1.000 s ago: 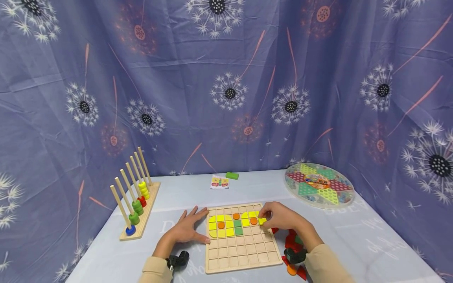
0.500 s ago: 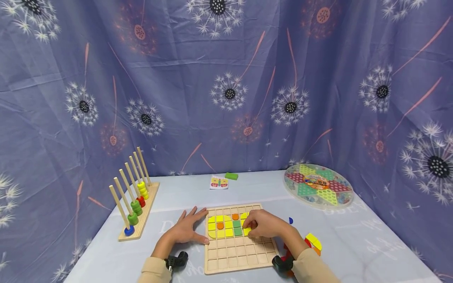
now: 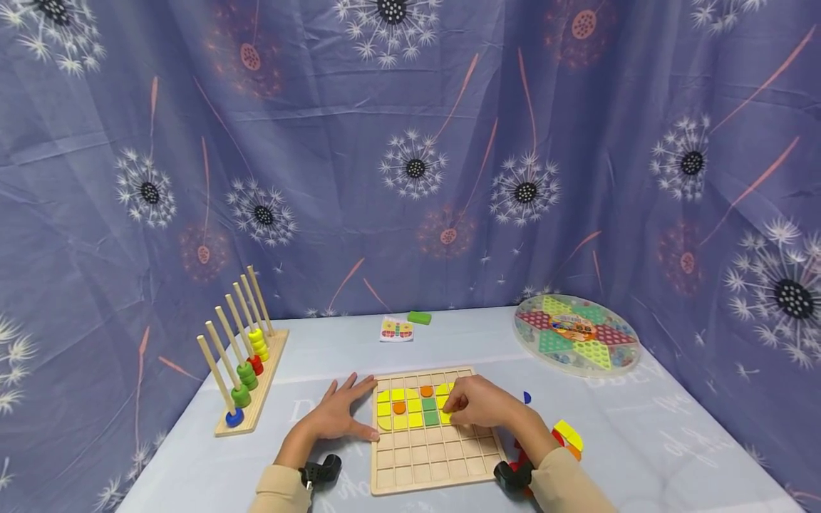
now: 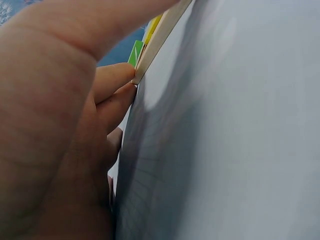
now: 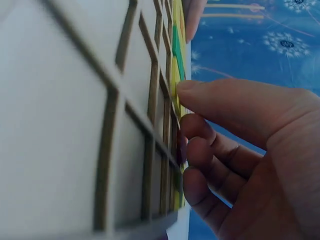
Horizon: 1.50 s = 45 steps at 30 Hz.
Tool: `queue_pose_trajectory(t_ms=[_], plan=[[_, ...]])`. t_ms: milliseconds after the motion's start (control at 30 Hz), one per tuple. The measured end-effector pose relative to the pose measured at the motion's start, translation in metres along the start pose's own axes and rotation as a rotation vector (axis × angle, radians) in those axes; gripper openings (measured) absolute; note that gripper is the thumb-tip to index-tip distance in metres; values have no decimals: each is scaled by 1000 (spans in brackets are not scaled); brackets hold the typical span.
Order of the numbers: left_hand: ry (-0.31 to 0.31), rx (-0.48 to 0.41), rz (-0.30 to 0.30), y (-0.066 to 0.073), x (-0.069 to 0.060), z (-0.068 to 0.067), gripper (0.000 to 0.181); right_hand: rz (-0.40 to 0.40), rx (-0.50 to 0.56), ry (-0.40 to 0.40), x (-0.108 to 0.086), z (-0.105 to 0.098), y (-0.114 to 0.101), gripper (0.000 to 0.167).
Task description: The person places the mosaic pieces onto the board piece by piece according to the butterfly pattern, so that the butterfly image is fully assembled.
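Since a second ago, the right hand [image 3: 484, 402] has shifted left over the board [image 3: 420, 454], and one yellow piece [image 3: 445, 418] now shows beside the lower green square. That move has bared one blue piece [image 3: 527, 397] and a cluster of loose pieces [image 3: 568, 431] on the table, while an orange disc on the board's right has gone under the hand.

Nearest are two sleeves [image 3: 282, 491]. Right thumb and bent fingers touch the yellow pieces at the board's middle; I cannot tell whether they pinch one or only press. Left hand [image 3: 333, 415] lies spread, relaxed, thumb and index at the board's left edge, holding nothing, as before.

On the board, two green squares [image 3: 430, 411] and two orange discs [image 3: 426, 391] show; yellow fills the eight cells round one disc. The loose pieces include yellow, red and orange; the arm hides part, so no count.

Farther: one ring stacker [image 3: 272, 370] left, one round game board [image 3: 606, 360] right, one card [image 3: 396, 330], one green block [image 3: 420, 318], then a curtain [image 3: 321, 142].
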<state>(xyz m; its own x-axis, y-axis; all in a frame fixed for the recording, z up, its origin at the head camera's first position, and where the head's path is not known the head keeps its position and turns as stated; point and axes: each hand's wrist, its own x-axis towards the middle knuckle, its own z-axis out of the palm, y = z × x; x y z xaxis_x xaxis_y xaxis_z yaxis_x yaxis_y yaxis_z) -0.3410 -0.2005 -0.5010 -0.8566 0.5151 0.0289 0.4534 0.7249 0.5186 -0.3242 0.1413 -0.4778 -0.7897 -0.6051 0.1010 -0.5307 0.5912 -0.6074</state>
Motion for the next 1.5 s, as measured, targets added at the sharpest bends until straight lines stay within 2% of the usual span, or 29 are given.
queue_pose_trajectory(t_ms=[167, 400, 633, 733, 867, 1000, 1100, 1300, 1400, 1500], plan=[[-6, -2, 12, 0, 0, 1, 109, -3, 8, 22, -16, -15, 12, 4], [-11, -5, -3, -1, -2, 1, 109, 125, 89, 53, -52, -43, 44, 8], [-5, -1, 1, -1, -1, 0, 109, 144, 173, 50, -90, -68, 73, 12], [-2, 0, 9, 0, -1, -1, 110, 140, 261, -2, -106, -73, 83, 13], [-5, -2, 13, 1, -1, -2, 110, 133, 376, -111, -125, -78, 96, 17], [-1, 0, 13, 2, 0, -2, 110, 130, 369, -160, -135, -82, 103, 25], [3, 6, 9, 2, 1, -2, 110, 139, 323, -125, -137, -82, 105, 26], [-4, 3, 0, 0, 0, -1, 110, 169, 242, 36, -137, -79, 109, 25], [-3, -5, 3, 0, 0, -1, 109, 185, 263, 81, -139, -80, 112, 24], [-1, -7, 6, -1, -1, -1, 109, 193, 334, 69, -144, -83, 115, 27]])
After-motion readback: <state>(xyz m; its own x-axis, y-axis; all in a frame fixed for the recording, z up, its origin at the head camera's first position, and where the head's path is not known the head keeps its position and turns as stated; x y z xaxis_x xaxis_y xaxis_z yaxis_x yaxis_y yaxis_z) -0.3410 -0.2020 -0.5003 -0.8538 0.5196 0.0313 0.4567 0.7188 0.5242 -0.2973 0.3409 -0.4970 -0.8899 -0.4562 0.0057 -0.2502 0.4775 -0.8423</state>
